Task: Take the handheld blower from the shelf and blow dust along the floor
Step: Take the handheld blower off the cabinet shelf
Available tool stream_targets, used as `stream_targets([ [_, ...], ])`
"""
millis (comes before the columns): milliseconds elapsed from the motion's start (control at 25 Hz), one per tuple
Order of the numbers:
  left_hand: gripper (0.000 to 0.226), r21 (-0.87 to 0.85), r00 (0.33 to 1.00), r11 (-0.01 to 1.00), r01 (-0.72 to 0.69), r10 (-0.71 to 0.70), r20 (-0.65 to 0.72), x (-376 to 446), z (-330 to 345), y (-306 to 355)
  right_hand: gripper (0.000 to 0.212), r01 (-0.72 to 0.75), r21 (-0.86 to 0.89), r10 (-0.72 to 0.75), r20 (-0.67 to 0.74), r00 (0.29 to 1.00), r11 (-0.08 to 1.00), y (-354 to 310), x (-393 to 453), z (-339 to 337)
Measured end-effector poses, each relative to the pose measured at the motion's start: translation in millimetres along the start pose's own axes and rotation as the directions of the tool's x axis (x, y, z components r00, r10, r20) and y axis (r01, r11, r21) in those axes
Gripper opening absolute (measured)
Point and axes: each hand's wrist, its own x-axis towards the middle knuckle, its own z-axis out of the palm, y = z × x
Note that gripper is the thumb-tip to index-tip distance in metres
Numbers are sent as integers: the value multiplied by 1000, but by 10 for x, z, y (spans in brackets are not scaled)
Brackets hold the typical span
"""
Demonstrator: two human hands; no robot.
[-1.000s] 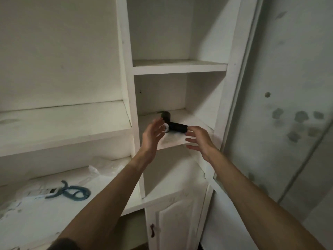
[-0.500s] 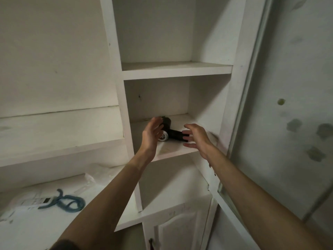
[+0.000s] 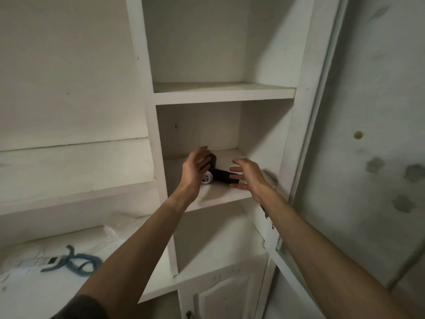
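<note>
Hands spread open, flanking blower

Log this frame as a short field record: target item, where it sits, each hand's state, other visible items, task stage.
target: black handheld blower, lying on its side, white grille end toward the camera
location: middle shelf of the narrow white shelving unit
left hand: open, beside the blower's left end; contact unclear
right hand: open, fingers spread at the blower's right end; not closed on it
other items: blue cord on the lower left counter
stage: reaching; blower not yet lifted
</note>
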Motion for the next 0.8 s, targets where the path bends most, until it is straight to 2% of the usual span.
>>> stream_targets([
  [400,50,-11,1000,1000,-21,21,-6,-827,-141,127,15,-6,-14,7,24,1000,1000,97,-716,-30],
  [600,45,-27,999,999,-29,30,19,-1335,-288,250,26,14,-11,-14,14,1000,1000,157,-1260,11],
  [800,50,-17,999,1000,-10,11,44,-2061,-583,308,40,31,-11,-31,-16,999,999,297,-2040,23],
])
